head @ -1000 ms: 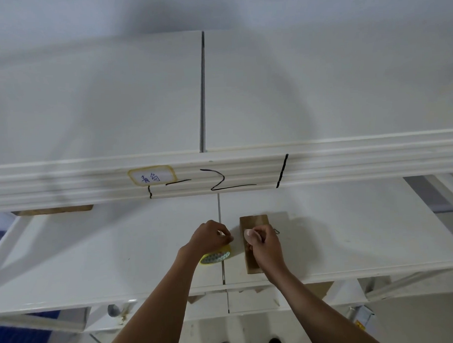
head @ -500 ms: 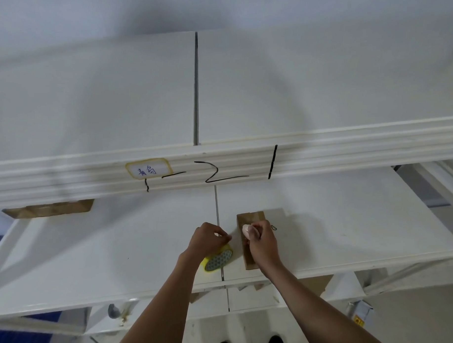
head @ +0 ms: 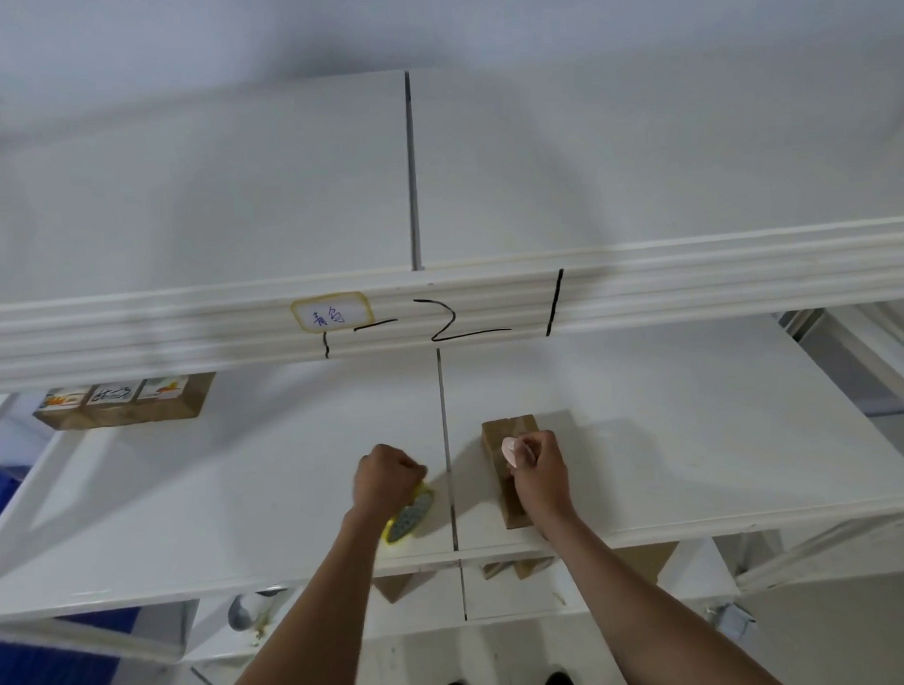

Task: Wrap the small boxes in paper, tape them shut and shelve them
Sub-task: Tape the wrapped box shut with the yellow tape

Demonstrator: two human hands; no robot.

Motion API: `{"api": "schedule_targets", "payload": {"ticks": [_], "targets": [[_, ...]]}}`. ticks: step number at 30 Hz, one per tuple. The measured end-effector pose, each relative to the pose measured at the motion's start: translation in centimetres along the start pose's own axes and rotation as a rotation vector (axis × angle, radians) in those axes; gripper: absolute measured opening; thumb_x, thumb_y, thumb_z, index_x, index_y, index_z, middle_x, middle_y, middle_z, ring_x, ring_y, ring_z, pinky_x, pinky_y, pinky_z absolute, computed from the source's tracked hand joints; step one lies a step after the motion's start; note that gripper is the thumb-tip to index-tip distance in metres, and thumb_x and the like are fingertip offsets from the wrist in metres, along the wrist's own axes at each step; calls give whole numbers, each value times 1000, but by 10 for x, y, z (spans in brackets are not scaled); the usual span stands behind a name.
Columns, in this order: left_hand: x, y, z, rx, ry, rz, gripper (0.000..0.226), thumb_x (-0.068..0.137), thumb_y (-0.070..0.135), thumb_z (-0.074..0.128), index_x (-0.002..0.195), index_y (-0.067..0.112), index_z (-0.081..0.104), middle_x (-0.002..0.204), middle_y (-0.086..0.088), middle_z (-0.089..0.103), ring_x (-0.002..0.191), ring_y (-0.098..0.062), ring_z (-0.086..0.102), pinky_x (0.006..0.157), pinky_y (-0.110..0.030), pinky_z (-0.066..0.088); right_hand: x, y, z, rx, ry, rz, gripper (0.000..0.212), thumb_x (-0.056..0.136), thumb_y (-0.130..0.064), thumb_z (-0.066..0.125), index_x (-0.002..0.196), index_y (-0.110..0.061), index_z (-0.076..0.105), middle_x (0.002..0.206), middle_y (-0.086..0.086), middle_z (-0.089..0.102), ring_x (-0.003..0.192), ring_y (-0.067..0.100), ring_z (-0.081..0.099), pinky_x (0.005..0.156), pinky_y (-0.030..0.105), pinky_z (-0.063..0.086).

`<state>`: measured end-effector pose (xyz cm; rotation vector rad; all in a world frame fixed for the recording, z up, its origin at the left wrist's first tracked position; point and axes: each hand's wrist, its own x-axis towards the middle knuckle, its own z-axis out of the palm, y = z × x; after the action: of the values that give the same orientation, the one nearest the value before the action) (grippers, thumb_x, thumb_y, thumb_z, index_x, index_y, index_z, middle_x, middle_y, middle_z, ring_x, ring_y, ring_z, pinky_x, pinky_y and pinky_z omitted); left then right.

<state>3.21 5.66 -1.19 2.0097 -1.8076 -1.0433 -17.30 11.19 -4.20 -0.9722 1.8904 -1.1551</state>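
- wrapped box [head: 509, 432] on middle shelf [head: 699, 436], right of the board seam [head: 445, 445]
- tape roll [head: 410, 518] left of seam, under left hand [head: 385, 480]
- right hand [head: 539, 475] on box
- wrapped row [head: 119, 405] far left, behind

Hands at the middle shelf

The left hand [head: 388, 477] grips a yellow tape roll [head: 410, 518] on the white shelf [head: 189, 505]; the right hand [head: 539, 475] holds a pale tape piece [head: 510, 450] over the brown wrapped box [head: 510, 442], beside the seam

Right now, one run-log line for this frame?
stage: taping | left hand: grips yellow tape roll on shelf | right hand: pinches tape piece over brown wrapped box | box not yet shelved away
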Motion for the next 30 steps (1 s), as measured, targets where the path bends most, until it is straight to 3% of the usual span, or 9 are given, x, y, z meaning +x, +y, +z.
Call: {"api": "schedule_targets", "payload": {"ticks": [3,7,10,13,19,23,27,30], "targets": [[2,-23,-39,-192,30,-81,12,83,29,81,78,18,78,64,-6,73,48,-19,68,54,-25,55,3,0,-3,37,-22,26,11,103,-18,51,112,-12,54,106,1,60,87,10,62,62,16,47],[-4,-5,-46,-459,30,-87,13,84,33,80,81,20,78,79,-11,74,56,-22,67,52,-24,50,5,-3,-5,152,14,67,11,100,-22,59,109,-16,59,107,5,66,87,19,68,64,22,50],[-11,10,-30,-576,7,-51,18,90,36,72,83,21,78,89,-5,74,73,-23,69,63,-29,53,9,-13,-16,239,107,67,13,97,-21,64,108,-14,63,102,0,68,81,17,69,62,21,51],[-18,12,-20,-624,-34,-30,22,99,18,56,91,18,77,103,2,71,82,-18,64,68,-28,52,18,-12,-32,306,214,83,12,94,-20,69,104,-14,66,103,3,70,88,25,72,66,26,55],[-28,3,-10,-762,-231,-11,14,96,17,64,103,24,74,109,-13,68,89,-27,66,80,-43,59,24,-7,-61,650,287,261,20,93,-10,71,109,1,65,103,10,71,89,28,74,79,30,59],[-29,6,-6,-787,-318,18,25,87,13,76,111,21,70,105,-17,72,86,-25,68,80,-42,57,24,2,-71,350,353,186,9,92,-18,70,100,-14,67,105,3,69,95,28,70,86,39,58],[-26,8,-6,-793,-328,51,29,86,12,78,112,21,69,105,-17,73,88,-26,69,80,-42,57,19,17,-90,-3,375,142,19,92,-17,69,108,-7,66,100,3,64,96,21,58,82,30,45],[-26,7,-4,-790,-335,66,30,86,11,78,112,21,68,105,-16,74,89,-27,69,82,-45,57,22,32,-99,-132,343,213,22,90,-19,72,105,-4,69,97,7,68,89,21,59,82,30,47]]}}
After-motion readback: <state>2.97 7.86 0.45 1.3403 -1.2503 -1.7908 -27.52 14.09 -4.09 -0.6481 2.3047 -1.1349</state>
